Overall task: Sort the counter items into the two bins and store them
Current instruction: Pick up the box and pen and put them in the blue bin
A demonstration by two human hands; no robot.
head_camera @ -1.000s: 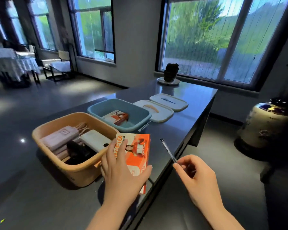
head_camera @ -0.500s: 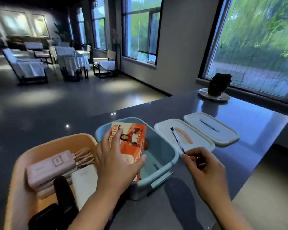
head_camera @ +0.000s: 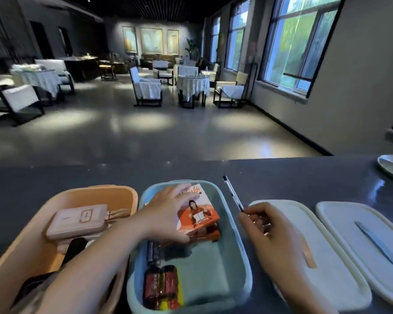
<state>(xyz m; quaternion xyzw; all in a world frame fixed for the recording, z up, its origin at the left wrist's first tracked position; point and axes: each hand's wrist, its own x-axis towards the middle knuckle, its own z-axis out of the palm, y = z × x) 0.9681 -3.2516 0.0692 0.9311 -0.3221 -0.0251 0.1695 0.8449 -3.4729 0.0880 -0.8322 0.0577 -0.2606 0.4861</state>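
Counter (head_camera: 281, 177): dark grey slab running across in front of me, both bins and both lids sitting on it.
Orange bin (head_camera: 95, 196): on my left, touching the blue one; a pink power bank (head_camera: 77, 219) lies in it with cables at its end, and something black sits below that, too dark to tell.
Blue bin (head_camera: 234, 241): dead centre, just beside the orange bin.
Lids: two white ones flat on the counter to my right, the near lid (head_camera: 327, 268) with an orange handle strip, the far lid (head_camera: 361, 225) with a grey one.
My left hand (head_camera: 168, 214): down inside the blue bin, fingers and thumb wrapped round the orange box (head_camera: 199, 215), which rests on another box of the same kind.
My right hand (head_camera: 272, 236): over the counter between blue bin and near lid, fingertips pinching the pen.
Batteries (head_camera: 161, 286): red-and-yellow pack at the bin's near end, a dark one just above it.
Pen (head_camera: 233, 193): slim, clear-barrelled, black cap pointing away from me, slanting up beside the blue bin's right rim.
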